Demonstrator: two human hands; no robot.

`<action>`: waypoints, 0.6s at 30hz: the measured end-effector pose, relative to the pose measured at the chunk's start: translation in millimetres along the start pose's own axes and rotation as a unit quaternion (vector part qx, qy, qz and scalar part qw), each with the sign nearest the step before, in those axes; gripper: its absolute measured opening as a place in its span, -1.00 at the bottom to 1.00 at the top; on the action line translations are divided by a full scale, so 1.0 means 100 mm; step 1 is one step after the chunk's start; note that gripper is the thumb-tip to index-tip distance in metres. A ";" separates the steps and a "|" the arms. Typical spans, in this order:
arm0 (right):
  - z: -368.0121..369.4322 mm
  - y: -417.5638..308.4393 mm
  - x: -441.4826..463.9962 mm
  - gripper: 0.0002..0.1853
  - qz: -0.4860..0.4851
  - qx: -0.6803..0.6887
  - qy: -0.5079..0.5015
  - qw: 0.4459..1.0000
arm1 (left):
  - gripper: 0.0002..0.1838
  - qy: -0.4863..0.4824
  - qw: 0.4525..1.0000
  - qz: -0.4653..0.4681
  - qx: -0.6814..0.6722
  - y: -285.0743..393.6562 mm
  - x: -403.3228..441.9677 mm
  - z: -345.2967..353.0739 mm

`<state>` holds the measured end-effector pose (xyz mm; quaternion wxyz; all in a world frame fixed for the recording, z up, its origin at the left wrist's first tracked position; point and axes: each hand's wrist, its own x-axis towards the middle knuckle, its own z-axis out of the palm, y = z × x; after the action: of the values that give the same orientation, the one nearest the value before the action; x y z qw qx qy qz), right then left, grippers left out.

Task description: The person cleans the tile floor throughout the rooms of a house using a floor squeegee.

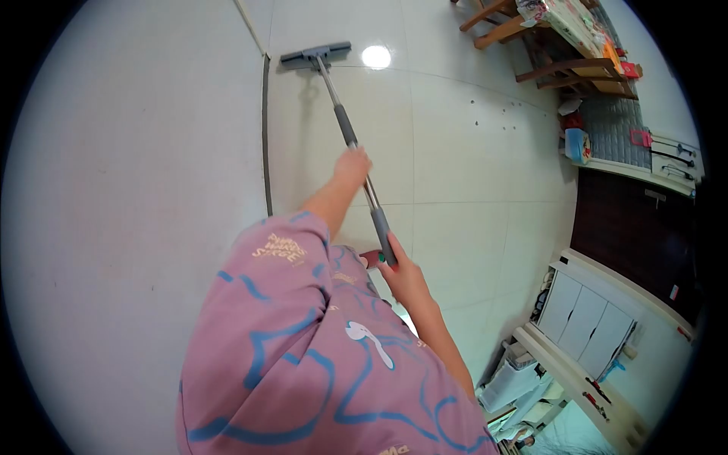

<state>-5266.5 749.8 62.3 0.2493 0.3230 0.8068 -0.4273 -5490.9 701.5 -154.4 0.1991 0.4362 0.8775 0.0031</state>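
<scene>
A long-handled mop runs from near my body to the far floor, its flat grey head down on the tiles close to the wall. My left hand is closed round the metal pole just below the upper grey sleeve. Nearer my body, my right hand is closed round the lower grey grip, at the end of the handle. The mop head is tilted slightly in view, and its underside is hidden.
A white wall with a dark base strip stands close on my left. Pale glossy tiles carry several small dark specks. Wooden chairs stand at the upper right. A dark door and a white cabinet are to the right.
</scene>
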 end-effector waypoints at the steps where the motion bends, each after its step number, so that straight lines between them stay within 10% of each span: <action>1: 0.00 -0.24 0.10 -0.25 0.016 0.002 -0.027 0.999 | -0.81 0.010 0.999 -0.007 0.030 -0.20 -0.02 -0.18; 10: 0.13 -0.27 -0.22 -0.19 -0.007 -0.071 -0.086 0.994 | -0.90 0.102 0.991 0.074 0.047 -0.31 -0.52 -0.10; 12: 0.17 0.02 -0.56 -0.16 -0.023 -0.091 -0.079 0.992 | -0.86 -0.067 0.991 0.097 0.056 -0.02 -0.79 -0.09; 18: 0.19 1.20 -1.78 -0.10 -0.012 -0.073 -0.152 0.986 | -0.88 -0.084 0.966 0.243 -0.032 1.01 -1.65 0.70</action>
<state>-5057.5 729.7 109.4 0.3868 0.2249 0.7925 -0.4144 -5299.7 625.9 -143.6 0.2793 0.6281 0.7250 0.0432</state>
